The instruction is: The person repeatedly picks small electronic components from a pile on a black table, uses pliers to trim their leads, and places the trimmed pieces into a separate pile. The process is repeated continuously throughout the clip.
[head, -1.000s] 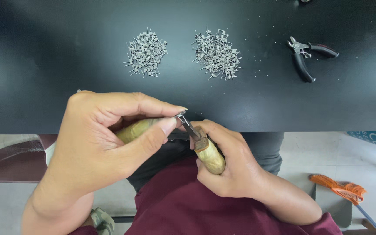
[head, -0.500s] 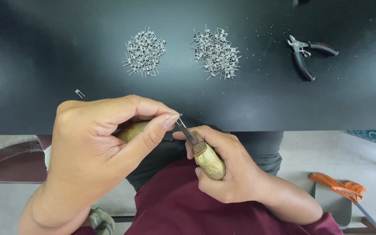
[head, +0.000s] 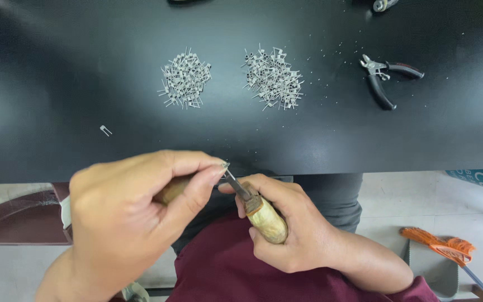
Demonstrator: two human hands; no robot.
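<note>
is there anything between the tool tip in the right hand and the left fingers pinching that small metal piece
Nothing visible. The right hand holds the wooden-handled tool, and its metal tip runs straight up to the pinched fingertips of the left hand. The piece itself is too small to make out there.

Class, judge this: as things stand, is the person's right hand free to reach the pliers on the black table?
Probably not at once: the right hand grips a wooden-handled tool. The table between it and the pliers shows only tiny specks.

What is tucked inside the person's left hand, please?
A pale wooden handle shows between the left hand's fingers; its far end is covered by the palm.
</note>
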